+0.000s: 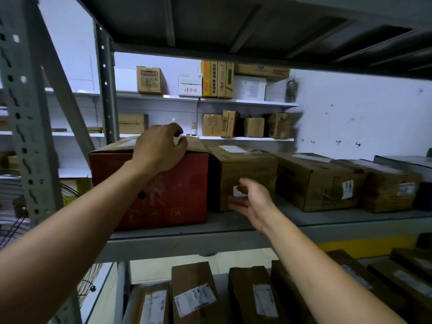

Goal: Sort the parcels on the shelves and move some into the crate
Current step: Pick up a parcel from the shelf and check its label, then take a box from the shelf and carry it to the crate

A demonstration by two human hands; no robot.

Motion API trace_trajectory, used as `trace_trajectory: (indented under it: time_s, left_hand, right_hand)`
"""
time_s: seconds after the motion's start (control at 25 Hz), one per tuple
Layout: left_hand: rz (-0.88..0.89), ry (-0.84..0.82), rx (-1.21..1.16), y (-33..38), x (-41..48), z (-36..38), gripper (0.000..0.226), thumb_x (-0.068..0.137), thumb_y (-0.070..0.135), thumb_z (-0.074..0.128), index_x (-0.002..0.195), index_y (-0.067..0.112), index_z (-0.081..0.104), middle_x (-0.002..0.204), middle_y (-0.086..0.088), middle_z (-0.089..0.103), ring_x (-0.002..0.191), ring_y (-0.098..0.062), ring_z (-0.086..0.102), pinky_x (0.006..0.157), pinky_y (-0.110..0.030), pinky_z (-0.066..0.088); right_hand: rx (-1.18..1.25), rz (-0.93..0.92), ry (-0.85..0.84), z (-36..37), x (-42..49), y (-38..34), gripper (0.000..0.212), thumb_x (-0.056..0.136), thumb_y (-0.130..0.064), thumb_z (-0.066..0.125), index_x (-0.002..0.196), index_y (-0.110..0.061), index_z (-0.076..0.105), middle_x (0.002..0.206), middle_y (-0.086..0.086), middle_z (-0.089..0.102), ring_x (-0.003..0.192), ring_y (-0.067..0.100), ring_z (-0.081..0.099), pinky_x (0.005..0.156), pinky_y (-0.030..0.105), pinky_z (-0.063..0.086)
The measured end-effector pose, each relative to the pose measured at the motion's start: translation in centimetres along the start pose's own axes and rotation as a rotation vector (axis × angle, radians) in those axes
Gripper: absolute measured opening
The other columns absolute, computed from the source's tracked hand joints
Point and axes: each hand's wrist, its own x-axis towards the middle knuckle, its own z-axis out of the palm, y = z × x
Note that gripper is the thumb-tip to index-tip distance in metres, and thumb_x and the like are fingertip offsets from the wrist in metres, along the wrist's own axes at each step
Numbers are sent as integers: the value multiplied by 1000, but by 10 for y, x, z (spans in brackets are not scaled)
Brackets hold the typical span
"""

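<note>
A red carton [173,197] stands at the left end of the grey metal shelf [233,232]. My left hand [159,148] rests on its top front edge, fingers curled over the lid. Right beside it stands a brown parcel [247,169] with a white label. My right hand [252,202] is in front of that parcel, fingers spread and relaxed, holding nothing; whether it touches the box is unclear. More brown parcels [315,181] [388,185] line the shelf to the right. No crate is in view.
The lower shelf holds several labelled brown parcels [194,293]. White wall shelves [245,102] behind carry small cartons. A grey upright post [25,113] stands at left, a fan [70,195] behind it. The shelf above [257,26] hangs low overhead.
</note>
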Motion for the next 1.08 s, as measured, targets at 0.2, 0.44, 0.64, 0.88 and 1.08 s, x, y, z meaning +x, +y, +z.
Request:
trace_trajectory:
  time_s: [0.2,0.44,0.64,0.88,1.08]
  left_hand:
    - [48,-25,-34,58,-1,29,35,98,35,56,126,16,67,118,-12,72,106,-34,64,83,-40,52]
    - [64,-119,-144,121,5,70,41,100,29,58,137,11,58,131,-12,66,116,-26,62,95,-38,52]
    - [-115,-190,-179,140,12,112,56,98,35,61,148,15,46,147,-8,51,131,-23,50,101,-33,43]
    - [-419,-143,-242,132,21,138,66,98,40,59,153,12,35,160,-11,33,149,-31,29,120,-48,30]
    - [-766,-164,-581,133,15,133,46,101,37,56,136,8,47,109,-6,60,96,-21,62,86,-38,52]
  right_hand:
    - [-31,-43,48,-55,19,-12,30,104,-28,48,131,-18,56,117,12,68,106,29,67,82,43,56]
    - [-110,-54,102,-109,56,-30,37,95,-36,53,129,-25,63,124,5,68,114,28,63,91,45,55]
    - [-203,-62,40,-127,78,-40,40,98,-33,48,137,-27,59,132,1,64,124,26,57,110,48,42]
    - [-262,-83,-74,-126,95,-41,46,95,-39,54,140,-30,52,148,-2,50,131,21,48,108,40,37]
    - [-201,-47,-250,-125,102,-37,50,100,-35,52,149,-26,45,144,2,57,133,23,51,115,49,37]
